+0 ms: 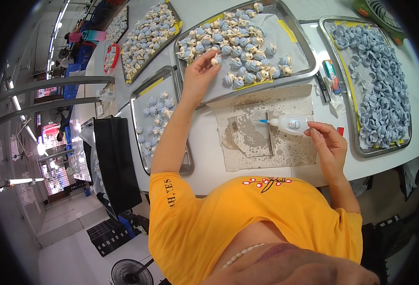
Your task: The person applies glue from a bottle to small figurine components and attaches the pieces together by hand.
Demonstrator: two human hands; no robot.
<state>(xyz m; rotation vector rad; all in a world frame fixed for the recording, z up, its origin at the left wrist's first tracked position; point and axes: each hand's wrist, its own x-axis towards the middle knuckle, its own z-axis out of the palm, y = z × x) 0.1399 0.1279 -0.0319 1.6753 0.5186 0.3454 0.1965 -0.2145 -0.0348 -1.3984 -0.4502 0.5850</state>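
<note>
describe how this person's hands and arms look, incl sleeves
The left hand and right hand are ungloved, with no watch or bracelet in view. The left sleeve is short, orange-yellow, with dark lettering near its edge. The right sleeve is the same colour, with no lettering showing.

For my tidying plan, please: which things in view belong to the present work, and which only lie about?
Likely in use:
white bottle, right hand
blue-and-cream piece, left hand
tray of similar pieces
stained cardboard

Seemingly just around:
green object
black crates
fan
</note>
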